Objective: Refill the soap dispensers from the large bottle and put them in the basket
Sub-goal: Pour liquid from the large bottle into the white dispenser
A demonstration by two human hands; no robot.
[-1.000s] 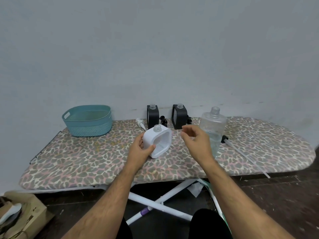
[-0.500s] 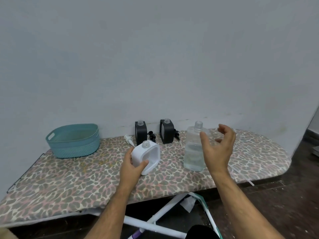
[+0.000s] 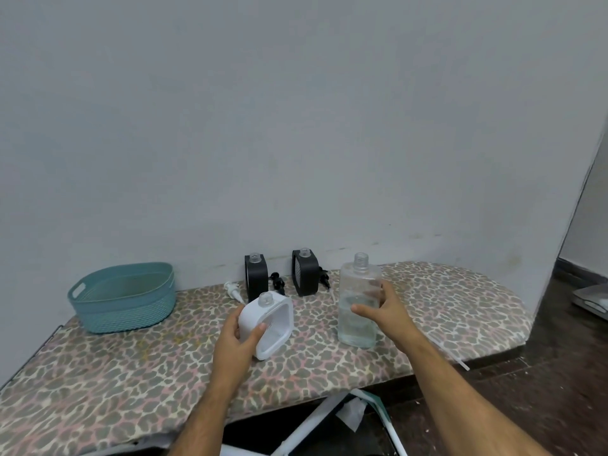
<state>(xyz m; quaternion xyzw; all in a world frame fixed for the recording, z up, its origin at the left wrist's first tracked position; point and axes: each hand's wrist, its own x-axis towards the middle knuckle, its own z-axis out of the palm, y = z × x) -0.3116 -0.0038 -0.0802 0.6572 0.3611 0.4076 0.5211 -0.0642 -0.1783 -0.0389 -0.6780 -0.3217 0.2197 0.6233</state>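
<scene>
Both hands on the bottles, all caps off.

The left hand has its fingers clamped on the white square dispenser, tilted with neck up and away. The right hand wraps the upright clear large bottle, partly filled, its fingers half hidden behind the plastic. Two black dispensers stand by the wall; the woven teal basket sits at the left of the leopard-print ironing board.

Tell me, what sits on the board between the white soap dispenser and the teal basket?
Nothing: in the head view, only bare leopard-print board cover lies between the white dispenser and the basket. A white pump lies farther back, near the wall.
</scene>
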